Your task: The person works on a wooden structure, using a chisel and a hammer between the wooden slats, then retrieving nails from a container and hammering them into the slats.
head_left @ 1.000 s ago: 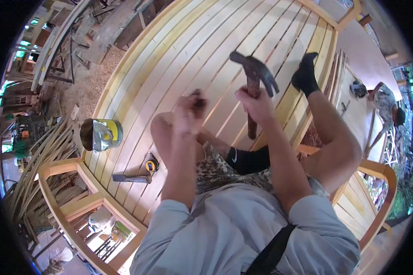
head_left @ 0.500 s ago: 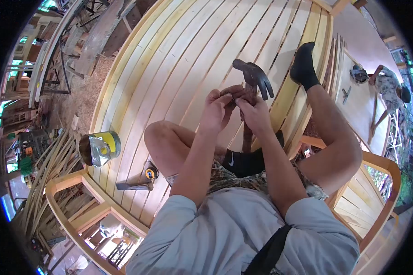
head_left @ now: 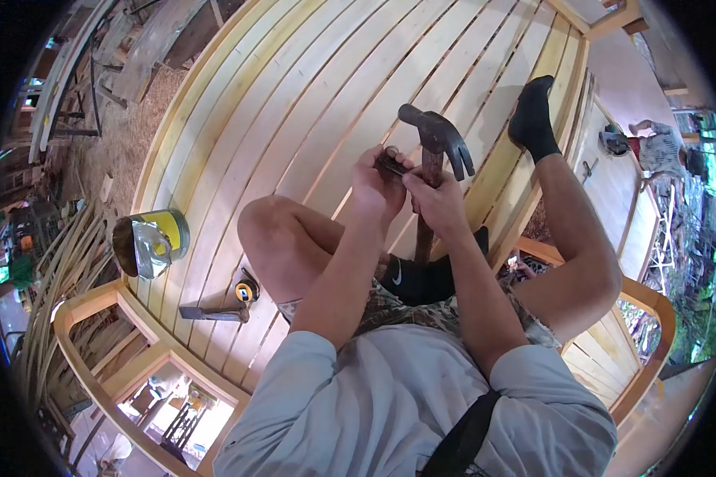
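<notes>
A claw hammer [head_left: 441, 135] with a dark metal head and a wooden handle stands head up in front of me. My right hand [head_left: 439, 204] is closed round its handle, just below the head, with the thumb toward my other hand. My left hand [head_left: 380, 184] is raised beside it, fingers curled round small dark pieces [head_left: 392, 163] too small to name for certain. The fingertips of both hands meet at these pieces. Beneath is a slatted wooden surface [head_left: 294, 119] of pale boards, on which I sit with legs bent.
To my left stand an open tin [head_left: 179, 230] with a yellow label, a tape measure [head_left: 247, 290] and a chisel-like tool [head_left: 215, 313]. Curved wooden frames [head_left: 79, 306] border the boards. Thin wood strips [head_left: 56, 294] are heaped beyond. Another person [head_left: 662, 153] works at far right.
My left hand has turned and opened slightly, so the dark pieces show more. The hammer stays in my right hand. The whole view has shifted a little.
</notes>
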### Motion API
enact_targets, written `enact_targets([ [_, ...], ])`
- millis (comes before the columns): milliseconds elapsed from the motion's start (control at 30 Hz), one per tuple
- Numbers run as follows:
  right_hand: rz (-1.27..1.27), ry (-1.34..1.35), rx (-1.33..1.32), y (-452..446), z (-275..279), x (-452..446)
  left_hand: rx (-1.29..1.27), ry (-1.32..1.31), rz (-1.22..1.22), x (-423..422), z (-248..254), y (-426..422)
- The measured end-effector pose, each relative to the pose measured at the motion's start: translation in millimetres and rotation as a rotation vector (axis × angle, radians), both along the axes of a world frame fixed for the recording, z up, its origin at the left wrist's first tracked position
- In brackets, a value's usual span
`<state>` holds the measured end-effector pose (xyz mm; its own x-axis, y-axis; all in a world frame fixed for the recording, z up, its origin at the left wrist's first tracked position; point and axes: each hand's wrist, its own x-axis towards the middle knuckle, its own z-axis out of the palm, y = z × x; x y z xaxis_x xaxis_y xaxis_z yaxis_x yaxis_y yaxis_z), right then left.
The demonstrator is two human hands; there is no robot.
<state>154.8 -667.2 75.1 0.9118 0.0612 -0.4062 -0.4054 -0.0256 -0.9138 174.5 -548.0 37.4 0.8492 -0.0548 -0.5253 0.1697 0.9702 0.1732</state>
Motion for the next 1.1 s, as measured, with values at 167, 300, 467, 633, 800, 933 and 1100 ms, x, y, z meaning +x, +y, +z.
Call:
enact_targets([
  [167,0.153,-0.008,-0.038,-3.4,3.2,-0.7,-0.255,0.065,0.072,-0.3,-23.3,12.5],
  [300,0.178,0.044,-0.015,-9.3,-5.9,-4.1,-0.103,0.146,0.143,-2.7,-17.2,32.3],
  [467,0.061,-0.110,-0.220,-15.6,-16.7,6.0,1.292,-0.054,-0.361,-9.7,12.0,38.8],
  [633,0.168,0.037,-0.416,-16.1,4.4,24.4,1.810,-0.722,-0.329,4.0,23.3,39.6],
  [800,0.235,0.112,-0.456,-9.9,19.0,34.9,1.744,-0.816,-0.871,30.0,16.1,48.4],
  [933,0.210,-0.094,-0.435,-15.8,-24.1,40.6,1.825,-0.864,-0.804,62.7,-22.7,60.5],
  [1100,0.204,-0.149,-0.486,-25.3,-17.2,67.9,1.641,-0.181,-0.456,118.6,-80.7,115.7],
])
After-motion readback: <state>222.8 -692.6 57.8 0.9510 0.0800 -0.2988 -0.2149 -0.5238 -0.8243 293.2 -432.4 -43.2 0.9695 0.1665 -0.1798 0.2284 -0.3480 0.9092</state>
